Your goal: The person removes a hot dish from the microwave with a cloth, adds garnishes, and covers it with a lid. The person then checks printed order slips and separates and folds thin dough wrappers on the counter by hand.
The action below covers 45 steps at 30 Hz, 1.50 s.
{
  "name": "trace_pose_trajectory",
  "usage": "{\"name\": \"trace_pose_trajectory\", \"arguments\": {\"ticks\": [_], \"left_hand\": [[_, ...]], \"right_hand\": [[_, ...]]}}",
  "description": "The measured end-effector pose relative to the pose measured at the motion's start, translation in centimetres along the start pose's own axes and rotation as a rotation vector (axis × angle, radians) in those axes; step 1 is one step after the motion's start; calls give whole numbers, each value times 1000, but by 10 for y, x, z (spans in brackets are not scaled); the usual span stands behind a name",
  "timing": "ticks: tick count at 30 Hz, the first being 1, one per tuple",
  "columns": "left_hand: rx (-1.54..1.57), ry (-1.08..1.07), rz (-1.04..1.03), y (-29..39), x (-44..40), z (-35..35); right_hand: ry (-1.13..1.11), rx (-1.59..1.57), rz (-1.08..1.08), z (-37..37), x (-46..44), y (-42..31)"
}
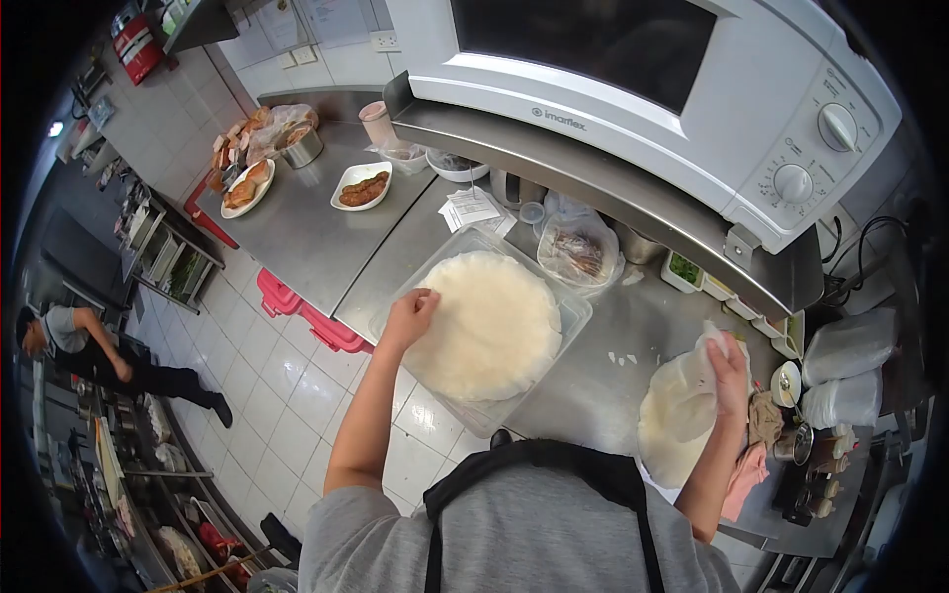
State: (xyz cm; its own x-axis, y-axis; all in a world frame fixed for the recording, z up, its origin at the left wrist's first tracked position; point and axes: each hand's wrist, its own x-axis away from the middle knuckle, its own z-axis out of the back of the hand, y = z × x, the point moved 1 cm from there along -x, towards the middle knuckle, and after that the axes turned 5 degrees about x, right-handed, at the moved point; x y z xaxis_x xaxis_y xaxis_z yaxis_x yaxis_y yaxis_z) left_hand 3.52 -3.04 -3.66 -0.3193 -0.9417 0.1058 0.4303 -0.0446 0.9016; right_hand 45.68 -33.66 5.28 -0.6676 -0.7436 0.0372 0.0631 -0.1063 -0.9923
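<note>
A round stack of thin, pale wrappers (484, 326) lies in a clear plastic container (576, 318) on the steel counter. At the stack's left edge is my left hand (413, 314), its fingers curled and pinched on the rim of a wrapper. My right hand (729, 371) grips a thin, limp, translucent wrapper (692, 381). This wrapper hangs over a second pale round stack (664, 435) at the right, partly covered by the hanging sheet and my forearm.
A white microwave (593, 109) stands on a shelf above the counter. Behind the container sit a plastic bag of food (580, 252) and paper slips (476, 210). A white dish of brown food (363, 188) is farther left. Another person (94, 346) stands across the tiled floor.
</note>
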Motion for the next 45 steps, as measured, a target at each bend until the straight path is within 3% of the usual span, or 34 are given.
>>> {"name": "trace_pose_trajectory", "arguments": {"ticks": [1, 3, 7, 9, 13, 14, 16, 17, 19, 22, 23, 26, 29, 31, 32, 35, 38, 41, 45], "left_hand": [[-71, 18, -69, 2, -2, -3], [-213, 60, -212, 6, -7, -9], [-161, 28, -233, 25, -7, 1], [-135, 63, -183, 33, 1, 16], [-55, 49, -27, 9, 2, 32], [-12, 72, -78, -10, -2, 30], [136, 147, -375, -70, -22, 21], [87, 192, -453, -71, -21, 20], [-87, 292, -349, 1, 12, 20], [156, 238, -134, -19, 10, 16], [250, 206, -42, -19, 10, 15], [23, 223, -233, -12, 12, 10], [-135, 137, -146, 11, 14, 17], [-88, 186, -323, 7, 7, 20], [-65, 209, -406, 4, 6, 20], [151, 142, -205, -7, 5, 16], [87, 92, -120, 2, 16, 16], [-127, -9, -335, 25, 25, 19], [-246, -106, -364, 33, 24, 13]], "right_hand": [[-75, 134, 39, -19, 1, -15], [-319, 63, -26, -61, 8, -50], [-773, -111, -17, -133, 25, -118], [-829, -133, 142, -167, 27, -137], [-831, -474, 42, -235, 2, -121], [-828, -458, 32, -248, -11, -105], [-820, -426, 7, -272, -37, -59], [-782, -292, -5, -281, -50, -28], [-702, -23, -30, -289, -72, 27], [-575, 427, -105, -284, -76, 52], [-569, 447, -12, -284, -76, 54], [-569, 469, 247, -281, -73, 55], [-631, 366, 453, -284, -65, 21], [-705, 231, 550, -288, -65, 7], [-700, 271, 483, -288, -68, 8], [-646, 391, 345, -288, -80, 23], [-544, 468, 357, -285, -85, 34], [-535, 419, 358, -283, -84, 39], [-470, 265, 368, -293, -93, 63]]}}
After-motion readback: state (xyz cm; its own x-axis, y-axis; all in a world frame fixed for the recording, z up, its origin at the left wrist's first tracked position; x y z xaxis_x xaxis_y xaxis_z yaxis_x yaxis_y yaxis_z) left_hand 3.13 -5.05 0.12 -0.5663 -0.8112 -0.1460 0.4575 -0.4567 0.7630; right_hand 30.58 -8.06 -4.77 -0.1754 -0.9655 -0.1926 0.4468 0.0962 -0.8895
